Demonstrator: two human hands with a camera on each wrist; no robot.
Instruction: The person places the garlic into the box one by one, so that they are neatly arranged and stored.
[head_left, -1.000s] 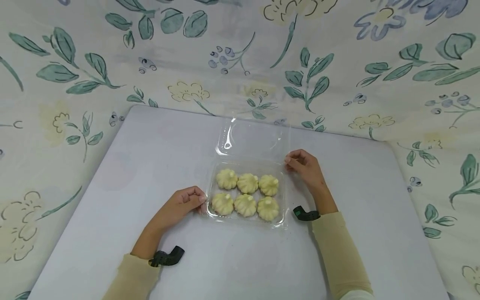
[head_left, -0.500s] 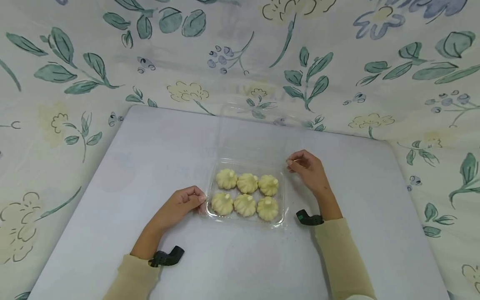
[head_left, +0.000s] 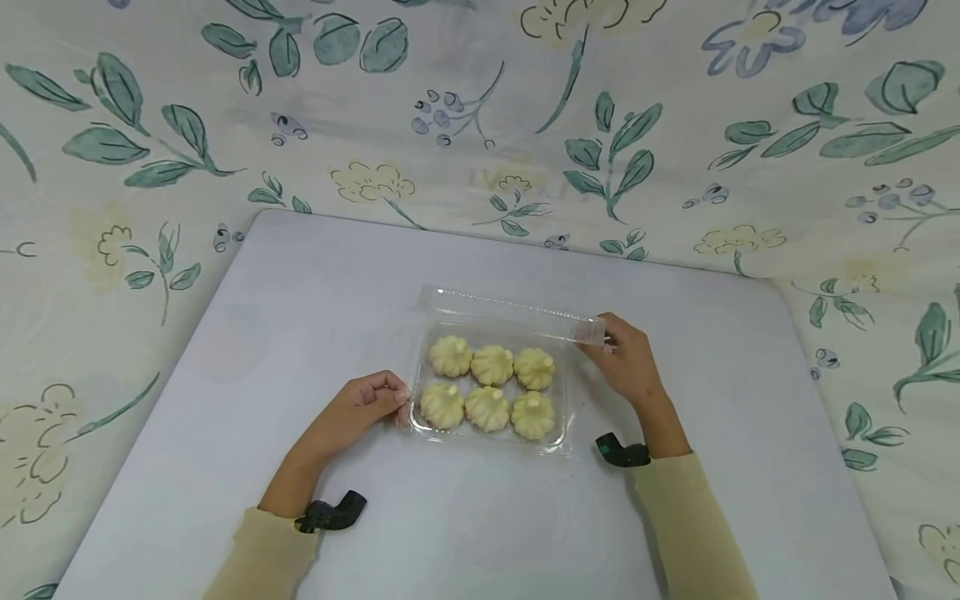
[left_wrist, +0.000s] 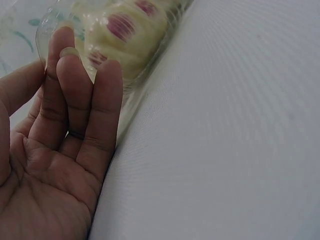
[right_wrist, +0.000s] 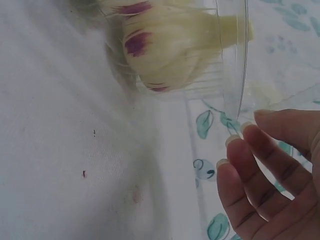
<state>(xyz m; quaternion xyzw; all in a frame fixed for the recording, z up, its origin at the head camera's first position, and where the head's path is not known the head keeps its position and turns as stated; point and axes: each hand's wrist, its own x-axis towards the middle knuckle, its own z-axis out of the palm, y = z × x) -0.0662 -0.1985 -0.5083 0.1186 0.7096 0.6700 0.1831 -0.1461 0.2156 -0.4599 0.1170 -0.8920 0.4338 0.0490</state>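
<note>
A clear plastic hinged box (head_left: 566, 421) holds several pale yellow, ridged modak-shaped sweets (head_left: 487, 408) in two rows. Purple marks show on the sides of a sweet (left_wrist: 130, 35) in the left wrist view. My left hand (head_left: 367, 404) pinches the box's left rim between thumb and fingers. My right hand (head_left: 622, 358) pinches the right edge of the clear lid (head_left: 510, 312), which stands raised along the box's far side. The lid's right end overlaps the right fingertips in the head view. In the right wrist view the thumb and index fingertip (right_wrist: 257, 115) meet at the plastic.
The box rests on a white table (head_left: 465, 517) whose far edge meets a floral cloth backdrop (head_left: 450, 183). Tiny dark crumbs (right_wrist: 84, 174) lie on the tabletop beside the box. A black wrist camera (head_left: 333, 511) is worn at each sleeve.
The lid has swung up from leaning back past the table's far edge and now looks narrow above the box. My right hand has shifted slightly right and nearer; the left has held still.
</note>
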